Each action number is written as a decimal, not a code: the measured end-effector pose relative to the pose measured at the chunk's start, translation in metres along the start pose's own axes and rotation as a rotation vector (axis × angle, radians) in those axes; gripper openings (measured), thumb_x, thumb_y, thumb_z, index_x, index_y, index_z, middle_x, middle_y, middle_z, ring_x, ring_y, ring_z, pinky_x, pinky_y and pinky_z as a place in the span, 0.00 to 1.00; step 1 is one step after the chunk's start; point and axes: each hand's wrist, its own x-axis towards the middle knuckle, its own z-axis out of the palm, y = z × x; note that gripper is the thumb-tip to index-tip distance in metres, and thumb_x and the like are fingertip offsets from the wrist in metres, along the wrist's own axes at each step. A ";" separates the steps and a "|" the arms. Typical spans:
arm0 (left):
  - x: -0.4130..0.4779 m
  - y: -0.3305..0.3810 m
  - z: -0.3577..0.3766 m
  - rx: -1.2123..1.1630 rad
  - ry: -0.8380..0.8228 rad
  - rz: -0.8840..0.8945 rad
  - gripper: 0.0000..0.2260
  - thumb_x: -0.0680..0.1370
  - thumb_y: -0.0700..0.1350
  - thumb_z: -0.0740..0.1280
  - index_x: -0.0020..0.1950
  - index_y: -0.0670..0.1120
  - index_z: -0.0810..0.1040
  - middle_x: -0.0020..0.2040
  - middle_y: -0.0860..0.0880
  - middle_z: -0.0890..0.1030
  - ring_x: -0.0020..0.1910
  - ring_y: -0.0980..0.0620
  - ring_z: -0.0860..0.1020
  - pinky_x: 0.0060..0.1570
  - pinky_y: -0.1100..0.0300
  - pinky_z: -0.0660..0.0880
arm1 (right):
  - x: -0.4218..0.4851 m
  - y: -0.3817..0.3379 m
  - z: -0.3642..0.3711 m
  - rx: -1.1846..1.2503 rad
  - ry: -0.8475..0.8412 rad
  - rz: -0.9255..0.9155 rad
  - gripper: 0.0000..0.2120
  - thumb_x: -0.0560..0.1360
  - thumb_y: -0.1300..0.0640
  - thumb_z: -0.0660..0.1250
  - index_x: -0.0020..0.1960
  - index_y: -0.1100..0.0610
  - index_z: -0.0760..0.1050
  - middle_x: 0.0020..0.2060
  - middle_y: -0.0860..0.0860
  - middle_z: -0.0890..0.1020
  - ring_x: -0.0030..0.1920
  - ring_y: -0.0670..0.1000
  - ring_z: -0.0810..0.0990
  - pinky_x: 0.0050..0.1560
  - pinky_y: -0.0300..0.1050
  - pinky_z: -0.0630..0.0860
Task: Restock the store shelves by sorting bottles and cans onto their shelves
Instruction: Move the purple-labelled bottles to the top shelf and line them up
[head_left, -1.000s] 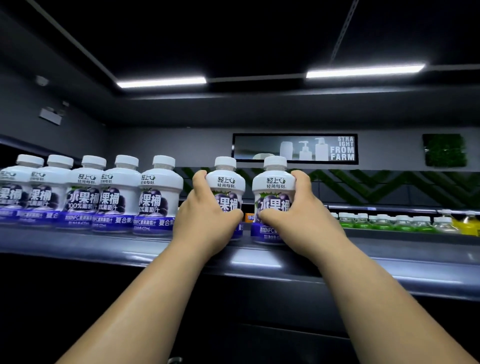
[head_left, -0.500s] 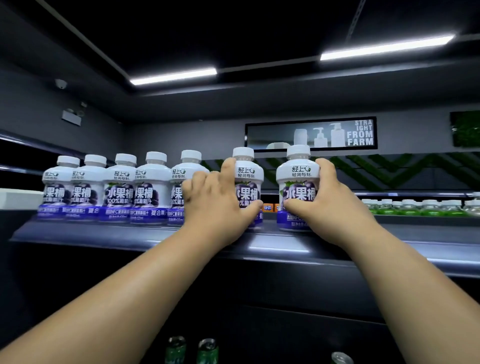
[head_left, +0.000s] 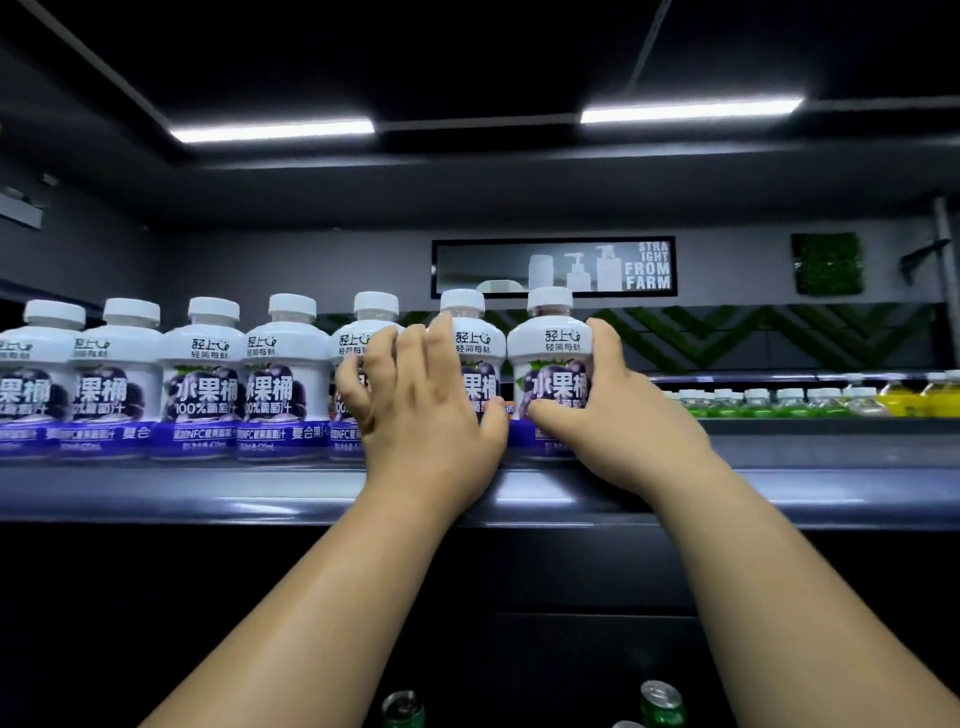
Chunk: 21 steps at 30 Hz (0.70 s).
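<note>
Bottles stand up tall in a row on the shelf. My right hand wraps round the last grape juice bottle, thumb in front. My left hand lies spread over the next grape juice bottle, and I cannot tell if it grips. The last bottle sits just beside my left thumb, so I think my right hand can let go.

ceiling dark | two light strips | grey wall | framed sign
</note>
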 end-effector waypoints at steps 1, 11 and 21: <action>-0.002 0.001 0.000 0.002 0.014 0.013 0.36 0.69 0.59 0.62 0.75 0.49 0.59 0.72 0.45 0.68 0.75 0.41 0.57 0.72 0.41 0.46 | 0.000 0.002 0.000 -0.005 0.001 0.000 0.47 0.69 0.33 0.65 0.77 0.43 0.42 0.64 0.52 0.78 0.60 0.58 0.78 0.51 0.53 0.73; -0.003 -0.001 0.004 -0.039 0.002 0.087 0.35 0.70 0.54 0.62 0.76 0.47 0.60 0.75 0.43 0.66 0.74 0.39 0.60 0.72 0.40 0.46 | -0.008 0.004 -0.005 -0.026 0.014 -0.044 0.55 0.65 0.28 0.67 0.80 0.43 0.40 0.70 0.47 0.76 0.68 0.55 0.75 0.62 0.53 0.73; -0.008 -0.002 0.001 -0.094 0.023 0.099 0.33 0.70 0.51 0.60 0.76 0.49 0.62 0.76 0.41 0.65 0.74 0.40 0.61 0.72 0.40 0.48 | -0.009 0.006 -0.002 -0.074 0.062 -0.051 0.54 0.66 0.29 0.68 0.79 0.43 0.42 0.67 0.48 0.78 0.64 0.56 0.77 0.58 0.54 0.76</action>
